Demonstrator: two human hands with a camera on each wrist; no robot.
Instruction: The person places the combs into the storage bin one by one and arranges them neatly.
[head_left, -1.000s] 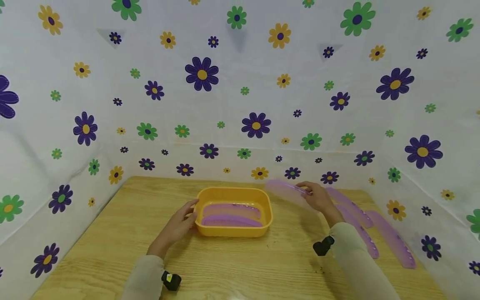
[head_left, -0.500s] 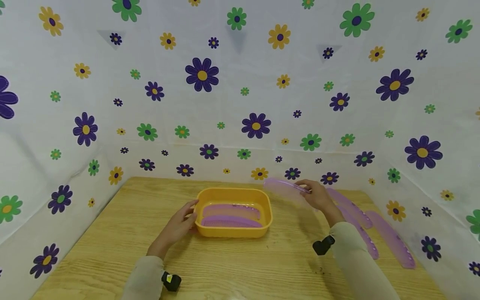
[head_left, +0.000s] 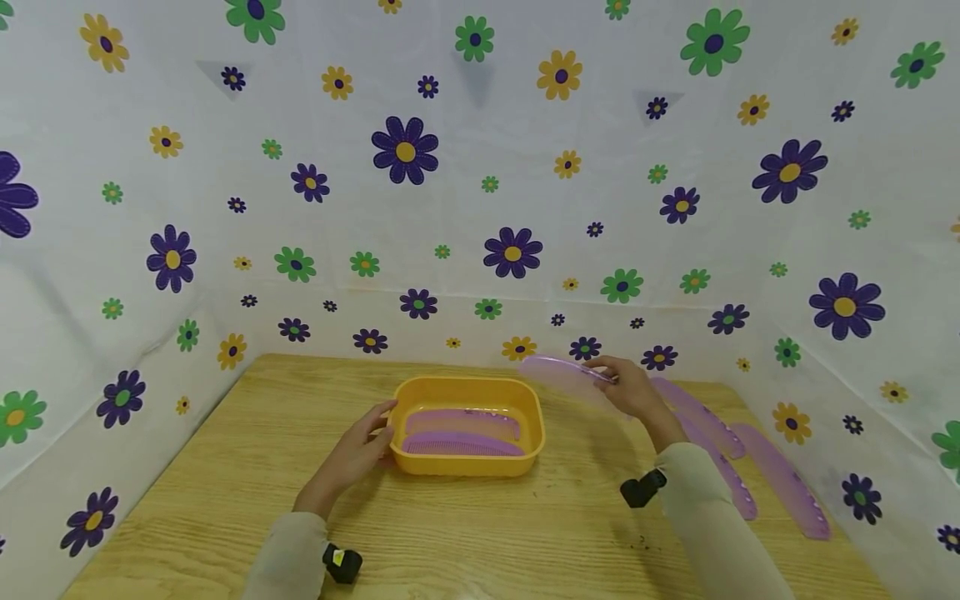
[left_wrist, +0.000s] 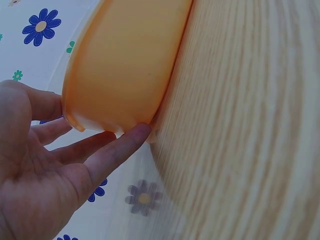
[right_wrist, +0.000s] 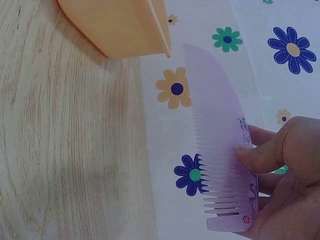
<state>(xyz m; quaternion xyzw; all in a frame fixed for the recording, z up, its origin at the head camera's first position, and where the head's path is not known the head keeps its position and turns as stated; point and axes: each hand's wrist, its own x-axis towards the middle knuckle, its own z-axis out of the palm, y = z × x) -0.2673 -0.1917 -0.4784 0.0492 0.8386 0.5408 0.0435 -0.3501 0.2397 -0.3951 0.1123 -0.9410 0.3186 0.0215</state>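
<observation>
A translucent purple comb [head_left: 558,373] is held up over the table by my right hand [head_left: 632,390], right of the yellow plastic basin [head_left: 465,465]. In the right wrist view, thumb and fingers pinch the comb [right_wrist: 220,130] along its printed spine, near the wide-toothed end, teeth toward the table. My left hand [head_left: 356,454] rests against the basin's left end. The left wrist view shows its fairly straight fingers [left_wrist: 117,152] spread from rim to base on the outer wall. Two purple combs lie inside the basin, a paler one [head_left: 457,423] behind a darker one [head_left: 461,442].
Several more purple combs, such as the outermost one [head_left: 783,483], lie slanted on the wooden table [head_left: 465,542] at the right, partly behind the right forearm. A flower-printed white cloth [head_left: 450,208] encloses the back and sides. Small dark specks [head_left: 641,543] dot the table's front right.
My right hand has drifted slightly left with the comb, bringing its tip nearer the basin's right end. The left hand and the basin stay in place.
</observation>
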